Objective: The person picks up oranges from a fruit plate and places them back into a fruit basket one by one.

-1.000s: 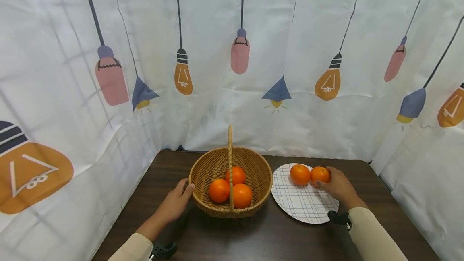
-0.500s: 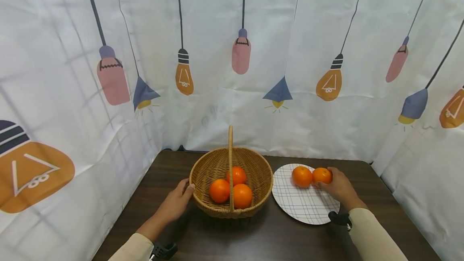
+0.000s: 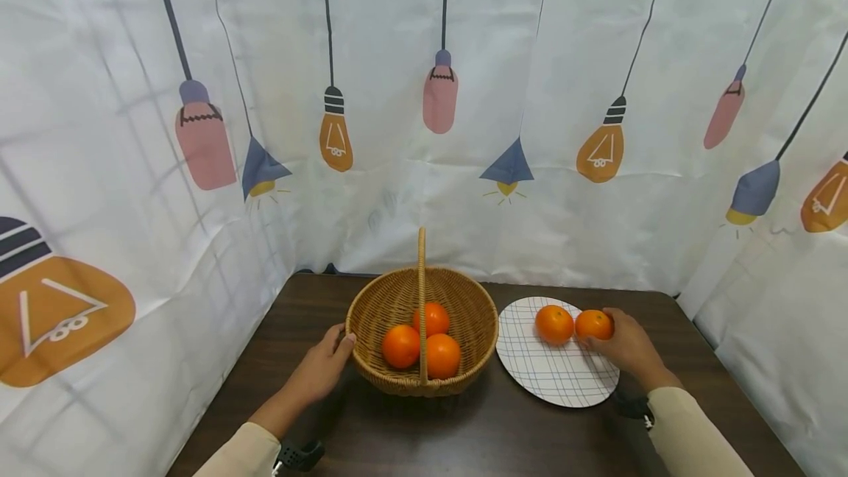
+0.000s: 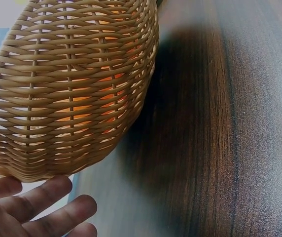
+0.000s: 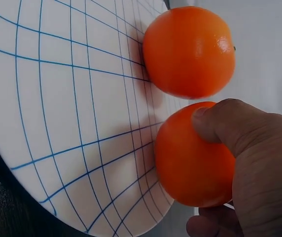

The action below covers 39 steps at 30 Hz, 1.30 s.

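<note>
Currently I have the left hand (image 3: 316,372), fingers loosely extended, touching the basket (image 3: 472,322) of three oranges (image 3: 400,347), and the right hand (image 3: 626,350) pinching an orange (image 5: 193,160) at the plate (image 3: 553,374), just beside a second orange (image 5: 189,52).

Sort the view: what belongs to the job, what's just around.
Likely the job:
right hand, pinching an orange fruit
left hand, touching the basket
three fruits inside it
plate and its other fruit

Likely just around:
table
printed curtain
</note>
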### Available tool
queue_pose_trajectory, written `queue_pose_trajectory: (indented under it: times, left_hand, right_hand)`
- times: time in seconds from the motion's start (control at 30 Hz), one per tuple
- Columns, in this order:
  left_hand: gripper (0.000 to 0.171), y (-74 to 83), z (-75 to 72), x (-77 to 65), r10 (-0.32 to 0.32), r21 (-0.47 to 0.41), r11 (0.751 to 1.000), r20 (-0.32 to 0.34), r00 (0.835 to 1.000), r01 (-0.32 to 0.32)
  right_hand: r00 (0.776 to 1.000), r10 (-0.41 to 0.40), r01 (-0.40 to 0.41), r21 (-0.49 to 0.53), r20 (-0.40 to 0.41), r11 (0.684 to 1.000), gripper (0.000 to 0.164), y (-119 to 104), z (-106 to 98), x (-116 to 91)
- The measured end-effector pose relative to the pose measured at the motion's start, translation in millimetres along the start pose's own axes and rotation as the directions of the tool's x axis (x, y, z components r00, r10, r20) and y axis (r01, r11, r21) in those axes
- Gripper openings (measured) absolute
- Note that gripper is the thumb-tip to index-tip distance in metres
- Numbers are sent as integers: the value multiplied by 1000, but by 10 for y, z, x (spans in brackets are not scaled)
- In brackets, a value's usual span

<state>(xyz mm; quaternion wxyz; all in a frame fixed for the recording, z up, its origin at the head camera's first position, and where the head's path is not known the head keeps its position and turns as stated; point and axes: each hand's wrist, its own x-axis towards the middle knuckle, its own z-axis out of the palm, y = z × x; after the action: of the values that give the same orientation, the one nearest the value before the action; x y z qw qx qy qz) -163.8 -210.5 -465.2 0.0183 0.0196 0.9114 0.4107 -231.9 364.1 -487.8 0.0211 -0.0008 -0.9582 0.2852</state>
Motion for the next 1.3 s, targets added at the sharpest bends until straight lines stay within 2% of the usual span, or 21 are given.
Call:
queue_pose_trajectory:
  times: [0.27, 0.5, 0.77, 1.3]
  left_hand:
    - [68, 14, -14, 10, 6, -4, 1000, 9, 1000, -6]
    - [67, 6, -7, 17, -2, -12, 1000, 9, 1000, 2]
    - [67, 1, -8, 5, 10, -15, 1000, 5, 1000, -10]
    - [67, -4, -6, -4, 2, -20, 1000, 5, 1000, -2]
  right_hand:
    - [997, -67, 65, -42, -38, 997, 88, -83, -93, -38]
    - [992, -114, 110, -68, -57, 992, 91, -186, -181, -64]
    - [990, -132, 129, -53, -51, 990, 87, -365, -260, -84]
    - [984, -174, 172, -48, -40, 984, 81, -591, -286, -79]
